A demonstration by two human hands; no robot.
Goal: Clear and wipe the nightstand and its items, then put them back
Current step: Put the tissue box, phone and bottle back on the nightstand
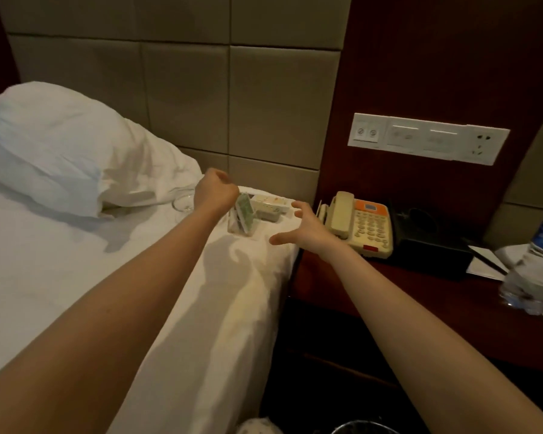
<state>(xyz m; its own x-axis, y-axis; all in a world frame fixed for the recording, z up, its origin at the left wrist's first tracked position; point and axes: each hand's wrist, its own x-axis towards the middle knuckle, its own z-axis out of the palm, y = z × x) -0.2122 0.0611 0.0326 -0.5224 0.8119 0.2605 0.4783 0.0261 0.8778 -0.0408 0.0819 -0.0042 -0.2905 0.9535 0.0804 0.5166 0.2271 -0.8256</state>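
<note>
Cream telephone point(361, 225) with the orange panel sits on the dark counter point(420, 296), just right of the right grip point(308, 228). That grip is spread wide, fingers fanned, holding nothing, over the edge of the bed point(76, 261). The handset runs lengthwise away from the person, so I'd expect a short rightward shift, then a top-down grasp. Left grip point(215, 191) is curled tight with nothing visible in it, farther left by the clear card holder point(243, 216).
</note>
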